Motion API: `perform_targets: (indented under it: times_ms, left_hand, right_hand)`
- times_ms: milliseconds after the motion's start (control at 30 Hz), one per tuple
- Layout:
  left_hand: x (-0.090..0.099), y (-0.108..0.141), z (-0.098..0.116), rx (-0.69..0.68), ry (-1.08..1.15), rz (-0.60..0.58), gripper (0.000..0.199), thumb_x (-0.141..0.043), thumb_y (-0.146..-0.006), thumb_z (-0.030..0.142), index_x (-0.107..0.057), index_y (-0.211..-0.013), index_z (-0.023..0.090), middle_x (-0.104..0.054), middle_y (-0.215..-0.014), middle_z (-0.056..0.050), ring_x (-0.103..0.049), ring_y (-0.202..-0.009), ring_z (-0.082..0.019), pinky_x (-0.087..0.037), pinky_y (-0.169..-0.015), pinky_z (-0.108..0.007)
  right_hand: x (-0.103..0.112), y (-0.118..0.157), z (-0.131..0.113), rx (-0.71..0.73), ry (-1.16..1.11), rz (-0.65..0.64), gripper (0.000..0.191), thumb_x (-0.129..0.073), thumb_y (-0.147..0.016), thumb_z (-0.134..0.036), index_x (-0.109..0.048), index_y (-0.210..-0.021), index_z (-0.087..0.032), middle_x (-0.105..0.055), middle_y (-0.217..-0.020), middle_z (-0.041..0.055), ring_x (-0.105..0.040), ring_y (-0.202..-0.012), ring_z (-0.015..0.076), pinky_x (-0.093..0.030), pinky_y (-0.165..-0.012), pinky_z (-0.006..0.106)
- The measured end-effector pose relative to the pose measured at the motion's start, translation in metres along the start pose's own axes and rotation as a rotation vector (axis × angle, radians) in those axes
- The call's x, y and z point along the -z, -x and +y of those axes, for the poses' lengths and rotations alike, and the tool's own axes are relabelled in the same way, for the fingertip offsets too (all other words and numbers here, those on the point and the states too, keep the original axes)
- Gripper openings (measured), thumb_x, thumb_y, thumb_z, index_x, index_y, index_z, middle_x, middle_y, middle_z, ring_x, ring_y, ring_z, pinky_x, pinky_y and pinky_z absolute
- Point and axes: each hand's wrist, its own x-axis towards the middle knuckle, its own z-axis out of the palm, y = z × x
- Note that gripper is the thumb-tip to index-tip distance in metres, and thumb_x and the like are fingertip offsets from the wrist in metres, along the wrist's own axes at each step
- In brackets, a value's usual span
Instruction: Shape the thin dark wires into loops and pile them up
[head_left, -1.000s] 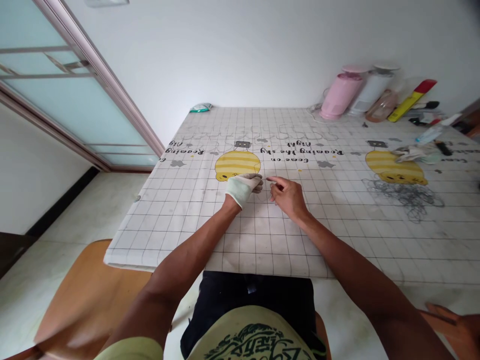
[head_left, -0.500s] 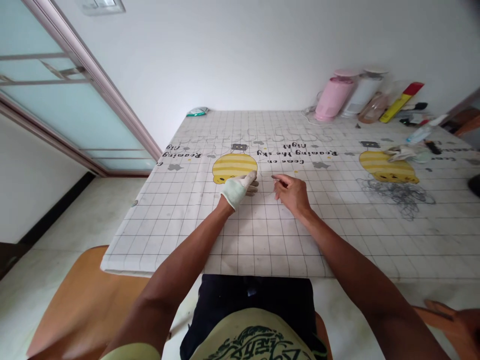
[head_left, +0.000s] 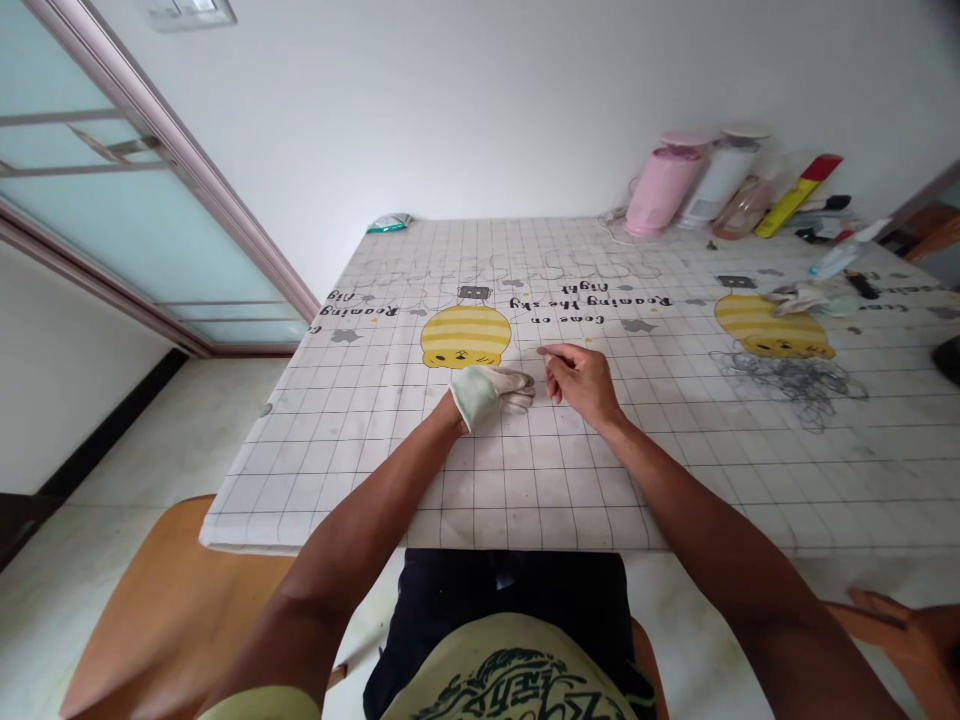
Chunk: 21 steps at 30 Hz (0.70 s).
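Note:
My left hand (head_left: 496, 391), in a whitish work glove with a pale green cuff, rests on the checked tablecloth (head_left: 465, 490), just below a printed yellow striped balloon bear. Its fingers stretch to the right, and I see nothing held in them. Close by on the right is my bare right hand (head_left: 581, 382), thumb and forefinger pinched at a faint thin strand; the other fingers are curled. The two hands are a small gap apart. Thin grey strands (head_left: 555, 265) lie in wavy loops across the back of the cloth.
A tangle of grey strands (head_left: 799, 385) lies on the right, with a second glove (head_left: 814, 298) beyond it. Along the wall stand a pink cylinder (head_left: 662, 190), a white one (head_left: 718, 185), bottles and a yellow-red box (head_left: 799, 197). A green-white packet (head_left: 390, 223) sits at the back left.
My left hand has turned and moved slightly right and down, its fingers now stretched toward my right hand. The right hand has hardly moved and stays pinched.

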Motion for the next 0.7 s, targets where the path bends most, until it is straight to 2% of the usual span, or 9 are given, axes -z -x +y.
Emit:
perform_targets:
  times_ms: [67, 167, 300, 400, 500, 600, 700]
  left_hand:
    - [0.003, -0.004, 0.002, -0.005, -0.043, 0.066, 0.03, -0.085, -0.078, 0.036, -0.072, -0.089, 0.011, -0.072, -0.087, -0.012, -0.068, -0.071, -0.017, -0.058, -0.072, -0.033]
    - [0.006, -0.009, 0.008, -0.093, -0.125, 0.259, 0.034, -0.078, -0.084, 0.043, -0.073, -0.098, 0.013, -0.075, -0.097, -0.013, -0.072, -0.079, -0.02, -0.059, -0.074, -0.033]
    - [0.006, -0.008, 0.014, -0.172, -0.122, 0.36, 0.03, -0.072, -0.088, 0.042, -0.074, -0.098, 0.014, -0.076, -0.093, -0.011, -0.07, -0.073, -0.018, -0.059, -0.07, -0.03]
    - [0.004, -0.007, 0.017, -0.184, -0.138, 0.415, 0.025, -0.071, -0.087, 0.033, -0.074, -0.104, 0.014, -0.074, -0.086, -0.008, -0.066, -0.065, -0.014, -0.054, -0.062, -0.026]
    - [0.004, -0.01, 0.016, -0.172, -0.164, 0.439, 0.028, -0.069, -0.085, 0.024, -0.074, -0.111, 0.015, -0.071, -0.082, -0.004, -0.063, -0.062, -0.011, -0.049, -0.057, -0.023]
    - [0.006, -0.016, 0.011, -0.14, -0.217, 0.468, 0.035, -0.068, -0.082, 0.021, -0.072, -0.115, 0.014, -0.071, -0.08, -0.003, -0.064, -0.061, -0.012, -0.05, -0.056, -0.023]
    - [0.011, -0.022, 0.004, -0.141, -0.25, 0.483, 0.033, -0.068, -0.079, 0.02, -0.073, -0.111, 0.014, -0.071, -0.079, -0.003, -0.066, -0.062, -0.013, -0.051, -0.056, -0.024]
  right_hand:
    - [0.001, 0.001, -0.001, 0.013, 0.032, -0.005, 0.035, -0.061, -0.089, -0.036, -0.078, -0.11, -0.014, -0.066, -0.067, 0.0015, -0.06, -0.046, 0.0129, -0.045, -0.037, 0.023]
    - [-0.002, 0.005, -0.001, 0.086, 0.165, 0.019, 0.035, -0.057, -0.093, -0.035, -0.079, -0.112, -0.017, -0.069, -0.071, 0.0025, -0.06, -0.048, 0.0129, -0.047, -0.042, 0.024]
    - [-0.007, 0.007, 0.004, 0.325, 0.367, 0.046, 0.03, -0.055, -0.094, -0.027, -0.081, -0.109, -0.02, -0.078, -0.091, 0.0063, -0.072, -0.074, 0.0186, -0.059, -0.069, 0.031]
    - [-0.008, 0.006, 0.008, 0.468, 0.439, 0.04, 0.031, -0.053, -0.095, -0.021, -0.079, -0.112, -0.021, -0.079, -0.103, 0.0075, -0.074, -0.089, 0.021, -0.059, -0.083, 0.034]
    - [-0.008, 0.006, 0.011, 0.518, 0.489, 0.02, 0.032, -0.051, -0.096, -0.019, -0.077, -0.114, -0.022, -0.079, -0.104, 0.0073, -0.073, -0.09, 0.0207, -0.058, -0.083, 0.034]
    - [-0.009, 0.007, 0.012, 0.555, 0.54, 0.0, 0.033, -0.05, -0.096, -0.017, -0.076, -0.114, -0.022, -0.078, -0.098, 0.0069, -0.072, -0.085, 0.02, -0.057, -0.079, 0.033]
    - [-0.013, 0.009, 0.013, 0.584, 0.58, -0.037, 0.034, -0.048, -0.096, -0.015, -0.076, -0.115, -0.021, -0.077, -0.096, 0.0073, -0.071, -0.083, 0.0199, -0.056, -0.077, 0.032]
